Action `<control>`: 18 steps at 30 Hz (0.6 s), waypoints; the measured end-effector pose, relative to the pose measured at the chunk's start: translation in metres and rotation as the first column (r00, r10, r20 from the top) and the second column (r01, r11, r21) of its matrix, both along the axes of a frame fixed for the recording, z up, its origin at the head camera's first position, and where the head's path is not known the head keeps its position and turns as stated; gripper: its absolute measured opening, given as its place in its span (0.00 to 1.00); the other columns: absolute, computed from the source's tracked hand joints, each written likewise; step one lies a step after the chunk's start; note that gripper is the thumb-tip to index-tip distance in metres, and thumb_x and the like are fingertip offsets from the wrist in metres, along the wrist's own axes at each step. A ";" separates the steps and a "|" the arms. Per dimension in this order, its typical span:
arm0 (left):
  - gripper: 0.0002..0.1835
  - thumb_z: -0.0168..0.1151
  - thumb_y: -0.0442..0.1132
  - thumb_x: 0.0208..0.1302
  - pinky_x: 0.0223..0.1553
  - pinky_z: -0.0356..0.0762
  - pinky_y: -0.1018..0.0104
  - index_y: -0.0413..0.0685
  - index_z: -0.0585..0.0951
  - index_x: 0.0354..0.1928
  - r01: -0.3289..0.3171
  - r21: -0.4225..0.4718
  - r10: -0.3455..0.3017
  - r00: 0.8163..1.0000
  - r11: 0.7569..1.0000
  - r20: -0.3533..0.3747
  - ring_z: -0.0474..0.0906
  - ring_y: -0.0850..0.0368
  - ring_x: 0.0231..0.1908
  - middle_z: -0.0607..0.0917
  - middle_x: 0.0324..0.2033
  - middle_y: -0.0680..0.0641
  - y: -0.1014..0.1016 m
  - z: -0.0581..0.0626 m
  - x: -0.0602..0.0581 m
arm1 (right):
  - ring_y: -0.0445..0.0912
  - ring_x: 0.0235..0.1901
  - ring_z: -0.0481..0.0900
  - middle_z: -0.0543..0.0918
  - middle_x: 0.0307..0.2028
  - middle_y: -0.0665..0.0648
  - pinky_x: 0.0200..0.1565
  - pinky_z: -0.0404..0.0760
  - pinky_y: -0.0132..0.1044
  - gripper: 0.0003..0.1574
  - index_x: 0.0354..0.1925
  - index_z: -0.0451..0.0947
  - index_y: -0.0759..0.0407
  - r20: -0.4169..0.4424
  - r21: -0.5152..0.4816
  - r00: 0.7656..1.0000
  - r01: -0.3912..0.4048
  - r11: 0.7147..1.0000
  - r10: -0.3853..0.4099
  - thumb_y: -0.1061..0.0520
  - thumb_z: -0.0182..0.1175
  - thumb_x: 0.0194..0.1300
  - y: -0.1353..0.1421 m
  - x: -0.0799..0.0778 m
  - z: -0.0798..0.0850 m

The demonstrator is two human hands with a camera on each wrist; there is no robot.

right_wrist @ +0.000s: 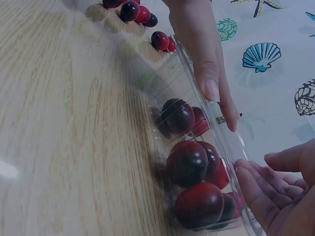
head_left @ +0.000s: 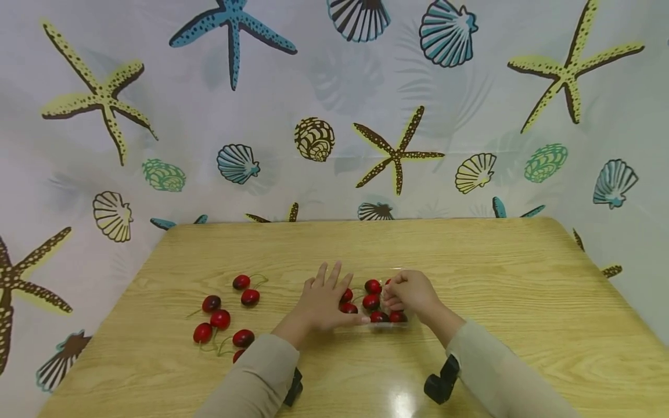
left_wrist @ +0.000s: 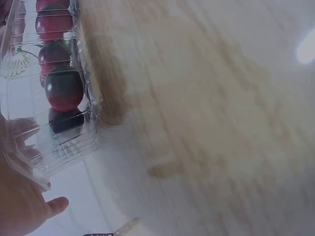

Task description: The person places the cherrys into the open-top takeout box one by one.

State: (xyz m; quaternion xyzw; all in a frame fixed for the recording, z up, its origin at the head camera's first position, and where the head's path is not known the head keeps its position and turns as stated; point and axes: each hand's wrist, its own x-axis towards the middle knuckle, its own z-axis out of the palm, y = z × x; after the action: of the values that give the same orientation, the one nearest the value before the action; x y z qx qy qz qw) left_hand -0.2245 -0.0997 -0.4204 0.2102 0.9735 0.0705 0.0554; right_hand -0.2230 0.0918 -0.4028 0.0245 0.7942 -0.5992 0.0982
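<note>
A clear plastic box (head_left: 389, 324) stands on the table with several red cherries (head_left: 371, 302) in it. My left hand (head_left: 321, 302) rests over the box's left end, its fingers spread and its thumb along the near rim. Over the right end is my right hand (head_left: 413, 293), its fingers bent loosely down at the cherries. In the right wrist view, thumb and fingers of the right hand (right_wrist: 285, 184) stand apart at the rim, with nothing visible between them. The left wrist view shows dark red cherries (left_wrist: 64, 87) through the box's clear wall.
Several loose cherries (head_left: 220, 319) with green stems lie on the wooden table (head_left: 502, 278), left of the box. The left sleeve (head_left: 256, 377) partly covers one of them. Behind the table hangs a cloth (head_left: 334, 75) printed with starfish and shells.
</note>
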 end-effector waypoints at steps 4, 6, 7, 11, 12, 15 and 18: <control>0.53 0.42 0.77 0.40 0.55 0.43 0.44 0.53 0.51 0.66 -0.002 -0.017 0.002 1.000 1.000 -0.007 0.34 0.42 0.62 0.43 0.65 0.43 0.000 0.001 -0.001 | 0.48 0.23 0.78 0.79 0.26 0.65 0.29 0.77 0.40 0.08 0.33 0.72 0.74 -0.008 -0.011 1.000 -0.013 1.000 0.013 0.67 0.50 0.58 0.007 0.004 0.001; 0.53 0.42 0.77 0.40 0.56 0.43 0.45 0.53 0.51 0.66 -0.001 -0.024 0.001 1.000 1.000 -0.007 0.34 0.41 0.62 0.43 0.65 0.43 0.000 0.001 -0.001 | 0.48 0.23 0.78 0.78 0.27 0.65 0.30 0.77 0.40 0.07 0.34 0.72 0.73 -0.020 -0.020 0.999 -0.027 0.999 0.027 0.66 0.51 0.59 0.010 0.006 0.001; 0.53 0.42 0.77 0.40 0.56 0.42 0.45 0.53 0.52 0.66 0.000 -0.023 0.000 1.000 1.000 -0.005 0.35 0.41 0.62 0.44 0.65 0.43 0.000 0.002 -0.002 | 0.48 0.23 0.78 0.78 0.27 0.64 0.30 0.77 0.41 0.07 0.34 0.72 0.72 -0.030 -0.027 0.999 -0.035 0.999 0.034 0.66 0.51 0.58 0.011 0.006 0.001; 0.52 0.45 0.76 0.40 0.56 0.42 0.45 0.53 0.53 0.65 0.002 -0.016 -0.002 1.000 1.000 0.013 0.36 0.41 0.62 0.45 0.65 0.43 0.002 0.005 -0.004 | 0.48 0.24 0.77 0.78 0.29 0.63 0.32 0.77 0.43 0.07 0.34 0.71 0.72 -0.070 -0.044 0.996 -0.062 0.997 0.059 0.66 0.51 0.58 0.017 0.009 0.001; 0.52 0.46 0.76 0.40 0.56 0.41 0.45 0.53 0.53 0.65 0.002 -0.016 -0.002 1.000 1.000 0.017 0.36 0.41 0.62 0.45 0.65 0.43 0.002 0.006 -0.004 | 0.49 0.25 0.77 0.78 0.29 0.64 0.32 0.76 0.43 0.07 0.34 0.70 0.72 -0.078 -0.049 0.995 -0.066 0.997 0.062 0.66 0.52 0.58 0.018 0.010 0.001; 0.52 0.46 0.75 0.41 0.56 0.42 0.44 0.53 0.53 0.65 -0.001 -0.030 0.002 1.000 1.000 0.020 0.38 0.41 0.62 0.46 0.64 0.43 0.003 0.008 -0.007 | 0.49 0.26 0.77 0.78 0.30 0.64 0.33 0.76 0.44 0.08 0.35 0.70 0.73 -0.101 -0.054 0.993 -0.074 0.996 0.069 0.66 0.52 0.58 0.021 0.012 0.002; 0.51 0.45 0.75 0.41 0.56 0.42 0.44 0.54 0.52 0.66 -0.005 -0.042 0.006 1.000 0.999 0.024 0.39 0.41 0.62 0.47 0.64 0.43 0.004 0.009 -0.009 | 0.49 0.27 0.77 0.78 0.32 0.65 0.34 0.76 0.45 0.08 0.36 0.70 0.72 -0.117 -0.041 0.990 -0.080 0.996 0.075 0.65 0.52 0.59 0.023 0.013 0.002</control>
State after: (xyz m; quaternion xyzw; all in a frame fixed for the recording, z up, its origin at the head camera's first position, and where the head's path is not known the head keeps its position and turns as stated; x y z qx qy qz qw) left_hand -0.2337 -0.0956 -0.4111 0.2057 0.9746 0.0529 0.0715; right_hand -0.2103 0.1148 -0.4006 -0.0432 0.7849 -0.6134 0.0757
